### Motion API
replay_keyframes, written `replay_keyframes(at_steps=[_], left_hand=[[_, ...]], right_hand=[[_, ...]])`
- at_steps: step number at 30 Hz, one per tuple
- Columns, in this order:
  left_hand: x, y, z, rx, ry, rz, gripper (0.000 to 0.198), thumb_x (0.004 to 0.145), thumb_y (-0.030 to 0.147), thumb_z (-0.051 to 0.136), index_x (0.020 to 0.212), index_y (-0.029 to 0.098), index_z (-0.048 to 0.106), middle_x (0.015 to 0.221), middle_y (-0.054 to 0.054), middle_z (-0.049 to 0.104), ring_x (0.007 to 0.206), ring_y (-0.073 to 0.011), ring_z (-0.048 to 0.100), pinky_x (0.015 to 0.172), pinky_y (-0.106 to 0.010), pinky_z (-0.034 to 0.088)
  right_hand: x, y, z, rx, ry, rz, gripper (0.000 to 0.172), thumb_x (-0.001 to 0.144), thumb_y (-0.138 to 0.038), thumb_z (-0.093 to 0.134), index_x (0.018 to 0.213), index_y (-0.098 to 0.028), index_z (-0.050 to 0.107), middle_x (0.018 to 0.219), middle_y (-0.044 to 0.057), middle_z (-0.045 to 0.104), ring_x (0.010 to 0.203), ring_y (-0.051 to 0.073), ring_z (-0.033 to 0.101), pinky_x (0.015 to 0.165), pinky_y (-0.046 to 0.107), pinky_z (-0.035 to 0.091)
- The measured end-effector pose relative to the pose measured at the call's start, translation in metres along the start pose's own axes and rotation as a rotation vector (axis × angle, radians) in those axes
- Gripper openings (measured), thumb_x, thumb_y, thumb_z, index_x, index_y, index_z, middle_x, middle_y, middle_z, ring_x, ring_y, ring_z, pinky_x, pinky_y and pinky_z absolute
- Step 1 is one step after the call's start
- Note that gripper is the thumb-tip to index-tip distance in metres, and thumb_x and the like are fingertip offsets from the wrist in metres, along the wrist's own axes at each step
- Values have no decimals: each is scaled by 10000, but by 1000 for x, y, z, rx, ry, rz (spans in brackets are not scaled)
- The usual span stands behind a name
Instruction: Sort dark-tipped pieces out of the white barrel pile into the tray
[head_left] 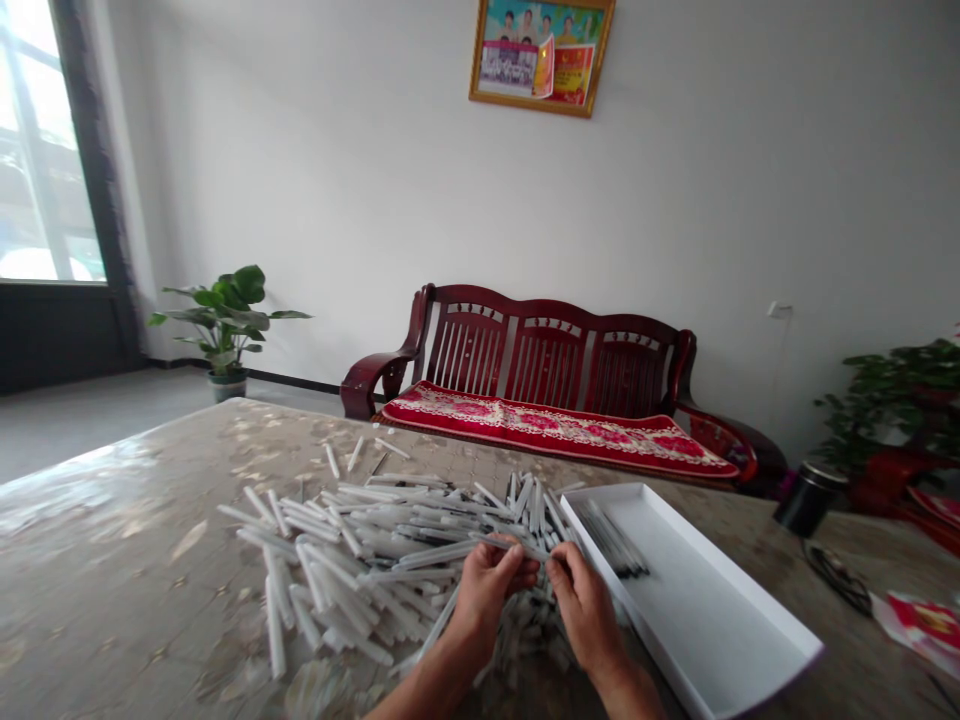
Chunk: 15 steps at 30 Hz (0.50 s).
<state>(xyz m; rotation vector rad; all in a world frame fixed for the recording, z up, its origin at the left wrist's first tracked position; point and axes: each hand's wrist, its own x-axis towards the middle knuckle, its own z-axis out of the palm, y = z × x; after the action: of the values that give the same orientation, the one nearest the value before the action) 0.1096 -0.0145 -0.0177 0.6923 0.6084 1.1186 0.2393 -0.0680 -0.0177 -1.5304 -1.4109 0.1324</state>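
Note:
A heap of several white pen barrels (360,560) lies on the glossy patterned table (135,560). My left hand (487,595) and my right hand (581,605) meet over the heap's right edge, both pinched on one thin white pen (517,546) held between them. Just right of my hands stands a shallow white tray (720,620); a few dark pens (615,540) lie along its far left side.
A black round can (808,497), dark glasses (836,575) and red paper (922,622) lie at the table's right. Behind the table stand a red wooden bench (555,390), potted plants (223,320) and a framed picture (541,52) on the wall.

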Motion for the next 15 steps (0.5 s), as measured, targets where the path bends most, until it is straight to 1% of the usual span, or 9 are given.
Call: replay_keyframes(at_steps=[4,6,9,10,15], left_hand=[[-1,0,1,-3,3,7,513,451,460,915,735,152,620,621,-24,715,590,-174,686,583,-267,550],[-1,0,2,-7,10,6,522,444,466,915,734,151,617,615,-23,713,586,-174,685,579,-268,551],[-1,-1,2,-5,15,1,528,442,471,914,737,152,613,617,-22,715,589,-172,686,581,-267,552],[-1,-1,2,-3,13,3,528,443,470,913,738,152,612,616,-19,713,587,-170,685,580,-266,552],[1,-2,2,3,1,26,523,441,461,914,726,152,602,588,-1,691,562,-168,677,555,-263,544]], right_hand=[[0,0,0,32,-51,100,478,950,-569,351,640,-243,513,525,-26,504,509,163,499,493,261,359],[-1,1,0,72,-72,128,491,954,-582,324,662,-242,524,537,-23,508,512,164,501,493,263,361],[0,0,1,95,-44,99,453,922,-614,370,744,-239,553,588,-26,527,541,164,499,520,262,372],[0,0,2,90,-37,95,444,911,-618,389,744,-239,549,587,-28,521,542,164,490,523,263,368],[1,1,4,106,-43,204,490,930,-609,335,638,-244,481,518,-32,450,501,159,443,488,271,329]])
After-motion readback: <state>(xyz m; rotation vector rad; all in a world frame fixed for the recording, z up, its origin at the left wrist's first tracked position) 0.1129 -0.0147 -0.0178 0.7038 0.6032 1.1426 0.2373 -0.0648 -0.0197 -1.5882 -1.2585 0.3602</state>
